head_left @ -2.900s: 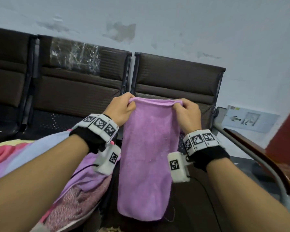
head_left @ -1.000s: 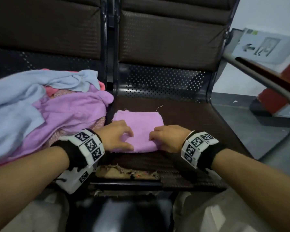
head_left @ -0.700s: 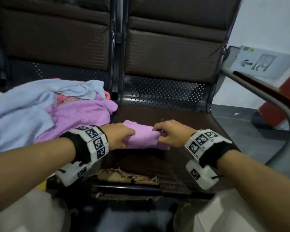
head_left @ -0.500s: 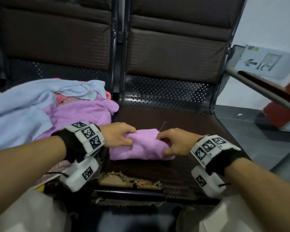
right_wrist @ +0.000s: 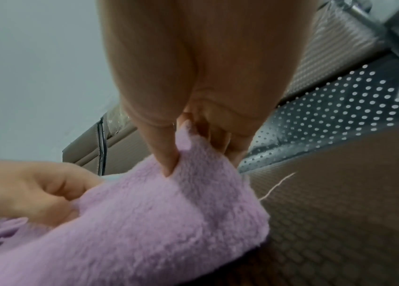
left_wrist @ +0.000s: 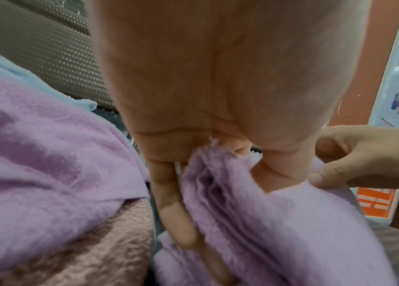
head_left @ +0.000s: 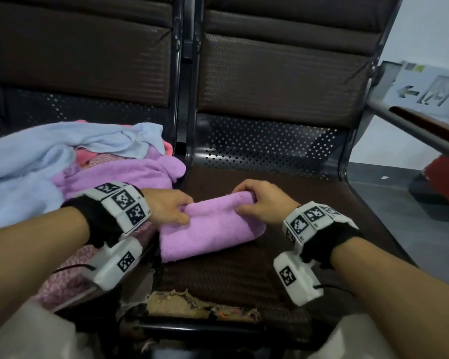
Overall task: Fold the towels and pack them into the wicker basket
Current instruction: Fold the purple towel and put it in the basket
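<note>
A folded purple towel (head_left: 210,229) lies on the brown seat (head_left: 309,203) in front of me, its far edge lifted. My left hand (head_left: 176,211) pinches its far left corner; the left wrist view shows several stacked layers of the towel (left_wrist: 254,222) between thumb and fingers. My right hand (head_left: 252,203) pinches the far right corner, thumb pressed into the pile of the towel (right_wrist: 168,222). No wicker basket is in view.
A heap of unfolded towels (head_left: 62,177), light blue, purple and pink, covers the seat to the left. A metal armrest (head_left: 412,130) runs along the right side. The seat's front edge (head_left: 200,304) is torn, with padding showing.
The towel was held up, then laid flat and folded small on the seat. In the last half second both hands drew its far edge up and toward me, and the towel shifted slightly right.
</note>
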Action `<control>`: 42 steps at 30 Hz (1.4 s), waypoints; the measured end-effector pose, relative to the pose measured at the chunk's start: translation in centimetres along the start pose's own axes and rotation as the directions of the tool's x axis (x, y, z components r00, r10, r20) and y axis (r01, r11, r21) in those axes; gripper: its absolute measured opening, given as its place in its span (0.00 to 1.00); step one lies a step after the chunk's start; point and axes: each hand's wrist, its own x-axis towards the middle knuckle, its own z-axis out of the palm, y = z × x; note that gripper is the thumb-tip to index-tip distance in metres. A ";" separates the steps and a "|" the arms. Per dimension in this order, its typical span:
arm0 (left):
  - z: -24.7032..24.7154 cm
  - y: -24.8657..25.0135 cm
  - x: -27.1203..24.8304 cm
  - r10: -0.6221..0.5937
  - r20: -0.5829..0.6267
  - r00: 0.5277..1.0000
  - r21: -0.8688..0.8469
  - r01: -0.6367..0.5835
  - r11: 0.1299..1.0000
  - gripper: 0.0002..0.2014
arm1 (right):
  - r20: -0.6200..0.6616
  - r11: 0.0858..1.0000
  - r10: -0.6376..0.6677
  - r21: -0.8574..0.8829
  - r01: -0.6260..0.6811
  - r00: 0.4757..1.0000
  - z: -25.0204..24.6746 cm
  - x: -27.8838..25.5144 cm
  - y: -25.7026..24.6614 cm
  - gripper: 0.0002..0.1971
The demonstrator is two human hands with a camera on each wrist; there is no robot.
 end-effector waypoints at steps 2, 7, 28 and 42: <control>0.2 -0.8 0.2 -0.038 0.018 0.999 0.045 0.037 0.998 0.11 | 0.012 0.998 0.050 -0.048 -0.049 0.999 0.6 0.7 0.3 0.16; 0.7 -1.7 0.7 -0.043 0.001 0.999 0.110 0.043 0.993 0.08 | 0.031 0.966 0.194 -0.183 -0.185 0.981 0.8 0.9 1.3 0.20; 0.9 2.0 -3.6 0.031 0.050 0.998 -0.367 -0.010 0.930 0.44 | 0.046 0.961 0.073 0.264 -0.083 0.996 -1.1 -2.7 -4.1 0.10; -4.6 15.1 -8.9 0.244 -0.352 0.903 -0.458 -0.394 0.797 0.23 | -0.442 0.880 -0.029 0.414 0.233 0.896 -15.4 -16.1 -8.0 0.10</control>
